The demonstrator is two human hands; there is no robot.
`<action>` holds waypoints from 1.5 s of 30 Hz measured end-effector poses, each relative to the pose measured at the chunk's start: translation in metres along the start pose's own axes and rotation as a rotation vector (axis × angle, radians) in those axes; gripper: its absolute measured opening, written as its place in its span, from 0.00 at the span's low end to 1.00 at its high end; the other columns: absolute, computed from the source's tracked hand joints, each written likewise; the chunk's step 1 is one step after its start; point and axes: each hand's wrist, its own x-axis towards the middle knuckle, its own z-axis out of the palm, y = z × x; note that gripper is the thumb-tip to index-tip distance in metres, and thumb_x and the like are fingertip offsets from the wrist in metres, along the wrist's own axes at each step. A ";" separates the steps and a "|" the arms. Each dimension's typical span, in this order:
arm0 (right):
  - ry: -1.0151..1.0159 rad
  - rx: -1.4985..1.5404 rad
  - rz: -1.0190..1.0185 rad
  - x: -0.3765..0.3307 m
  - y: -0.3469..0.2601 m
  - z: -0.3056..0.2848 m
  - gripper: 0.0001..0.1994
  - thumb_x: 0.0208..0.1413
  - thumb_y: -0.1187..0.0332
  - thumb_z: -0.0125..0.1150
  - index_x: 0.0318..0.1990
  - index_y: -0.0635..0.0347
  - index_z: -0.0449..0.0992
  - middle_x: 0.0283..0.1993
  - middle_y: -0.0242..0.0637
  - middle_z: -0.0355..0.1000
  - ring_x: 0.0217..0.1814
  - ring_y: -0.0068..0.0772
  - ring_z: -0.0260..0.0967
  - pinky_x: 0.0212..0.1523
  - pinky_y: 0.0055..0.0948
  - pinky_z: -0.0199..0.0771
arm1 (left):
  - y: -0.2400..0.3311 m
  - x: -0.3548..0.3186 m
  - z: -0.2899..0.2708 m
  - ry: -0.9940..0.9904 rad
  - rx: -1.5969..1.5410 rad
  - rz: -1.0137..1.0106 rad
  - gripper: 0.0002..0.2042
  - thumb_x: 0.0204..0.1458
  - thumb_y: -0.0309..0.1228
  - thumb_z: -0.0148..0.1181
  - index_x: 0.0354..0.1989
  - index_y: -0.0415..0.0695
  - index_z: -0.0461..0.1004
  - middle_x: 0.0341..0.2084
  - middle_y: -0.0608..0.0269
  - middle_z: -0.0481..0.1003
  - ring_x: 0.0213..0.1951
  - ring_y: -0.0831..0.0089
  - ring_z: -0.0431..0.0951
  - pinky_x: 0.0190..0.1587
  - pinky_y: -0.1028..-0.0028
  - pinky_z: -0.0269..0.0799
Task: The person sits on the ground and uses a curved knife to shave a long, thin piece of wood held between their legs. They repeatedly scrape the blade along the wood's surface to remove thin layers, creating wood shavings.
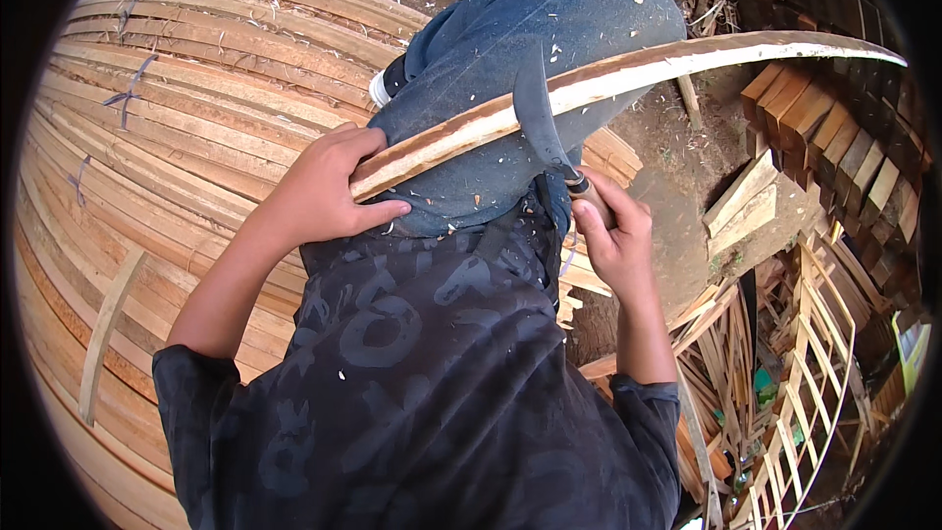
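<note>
Across my thighs lies a long wooden strip (471,130), brown bark along one side and pale wood along the other. My left hand (334,182) grips its left end, the thumb stretched out beneath it. In my right hand (616,231) is a sickle (535,113), its wooden handle (592,198) wrapped by the fingers. The dark curved blade crosses the strip near its middle, tip pointing away from me; whether the edge bites into the wood cannot be told. Small wood chips dot my blue jeans (579,5).
Bundles of long sawn slats (196,137), tied with blue string, spread under me and to the left. A loose slat (110,334) lies across them. Stacked wood pieces (834,132) stand at the right, above a wooden lattice (810,373) and scrap sticks (721,363).
</note>
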 end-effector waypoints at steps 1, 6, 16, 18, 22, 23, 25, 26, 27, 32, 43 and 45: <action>0.025 -0.021 -0.036 0.001 0.004 0.002 0.14 0.53 0.74 0.63 0.48 0.64 0.75 0.35 0.43 0.78 0.36 0.27 0.77 0.37 0.23 0.73 | 0.004 -0.006 -0.001 0.051 0.036 -0.043 0.29 0.34 0.45 0.72 0.40 0.38 0.70 0.31 0.53 0.70 0.39 0.56 0.72 0.42 0.65 0.67; 0.110 -0.029 -0.050 0.005 0.009 0.015 0.14 0.53 0.75 0.62 0.47 0.65 0.76 0.33 0.40 0.77 0.31 0.23 0.73 0.34 0.22 0.72 | -0.013 -0.055 0.001 0.144 0.279 -0.059 0.36 0.32 0.52 0.72 0.46 0.39 0.67 0.35 0.50 0.71 0.41 0.50 0.72 0.44 0.61 0.68; 0.279 0.267 0.053 -0.007 0.003 0.026 0.15 0.55 0.74 0.61 0.50 0.67 0.74 0.29 0.35 0.74 0.28 0.19 0.69 0.30 0.19 0.68 | -0.059 -0.088 0.014 0.109 0.041 -0.161 0.14 0.51 0.35 0.63 0.32 0.37 0.68 0.18 0.46 0.71 0.25 0.48 0.74 0.29 0.62 0.67; 0.316 0.507 -0.032 -0.012 0.004 0.016 0.17 0.62 0.69 0.52 0.56 0.67 0.66 0.23 0.34 0.68 0.19 0.14 0.58 0.19 0.14 0.56 | -0.047 -0.077 0.017 0.166 0.072 -0.103 0.13 0.51 0.34 0.63 0.31 0.37 0.68 0.19 0.44 0.71 0.25 0.46 0.74 0.28 0.62 0.67; 0.467 0.522 -0.042 -0.020 0.009 0.001 0.17 0.63 0.69 0.52 0.56 0.67 0.67 0.23 0.33 0.67 0.20 0.15 0.59 0.18 0.15 0.58 | -0.019 -0.048 0.019 0.247 0.105 -0.036 0.13 0.50 0.32 0.62 0.31 0.36 0.67 0.18 0.43 0.72 0.25 0.45 0.75 0.28 0.60 0.68; 0.296 0.273 -0.056 -0.024 0.017 -0.009 0.16 0.62 0.71 0.53 0.55 0.68 0.68 0.24 0.34 0.68 0.21 0.16 0.60 0.21 0.16 0.60 | -0.014 -0.042 0.021 0.259 0.108 -0.022 0.12 0.50 0.31 0.62 0.31 0.35 0.67 0.18 0.43 0.72 0.25 0.45 0.75 0.28 0.60 0.69; 0.185 0.103 -0.005 -0.029 0.017 -0.020 0.15 0.60 0.74 0.55 0.53 0.70 0.72 0.27 0.33 0.70 0.24 0.18 0.64 0.26 0.18 0.65 | -0.010 -0.033 0.023 0.273 0.112 0.008 0.12 0.48 0.30 0.61 0.32 0.34 0.68 0.18 0.43 0.72 0.24 0.45 0.75 0.28 0.60 0.69; 0.285 0.254 -0.007 -0.030 0.013 -0.028 0.16 0.60 0.73 0.55 0.54 0.70 0.71 0.26 0.31 0.69 0.23 0.17 0.63 0.25 0.18 0.64 | -0.009 -0.029 0.025 0.276 0.113 0.023 0.12 0.46 0.29 0.61 0.33 0.34 0.68 0.17 0.42 0.72 0.24 0.45 0.75 0.28 0.60 0.70; 0.426 0.425 -0.044 -0.026 0.012 -0.031 0.16 0.60 0.73 0.55 0.54 0.70 0.71 0.26 0.31 0.69 0.24 0.17 0.63 0.25 0.18 0.64 | -0.008 -0.025 0.027 0.279 0.113 0.038 0.12 0.45 0.28 0.60 0.34 0.33 0.69 0.17 0.42 0.72 0.24 0.45 0.75 0.28 0.60 0.70; 0.233 0.039 -0.056 -0.035 0.033 -0.017 0.19 0.64 0.69 0.50 0.60 0.68 0.67 0.23 0.27 0.63 0.20 0.13 0.56 0.17 0.15 0.54 | -0.004 -0.012 0.033 0.287 0.099 0.054 0.15 0.39 0.26 0.57 0.38 0.31 0.71 0.17 0.42 0.71 0.23 0.47 0.75 0.28 0.62 0.71; 0.231 0.342 -0.084 -0.001 0.021 -0.023 0.17 0.60 0.71 0.56 0.57 0.63 0.72 0.26 0.33 0.71 0.21 0.16 0.63 0.23 0.17 0.62 | 0.003 -0.004 0.015 0.087 -0.079 -0.088 0.18 0.38 0.28 0.59 0.38 0.29 0.74 0.24 0.37 0.75 0.30 0.48 0.78 0.36 0.62 0.72; 0.537 0.598 -0.071 0.006 0.016 -0.019 0.17 0.63 0.71 0.52 0.58 0.66 0.69 0.22 0.28 0.65 0.19 0.13 0.57 0.20 0.15 0.57 | 0.008 -0.002 0.015 0.022 -0.117 -0.158 0.17 0.38 0.28 0.58 0.38 0.30 0.74 0.24 0.39 0.75 0.28 0.50 0.77 0.35 0.63 0.72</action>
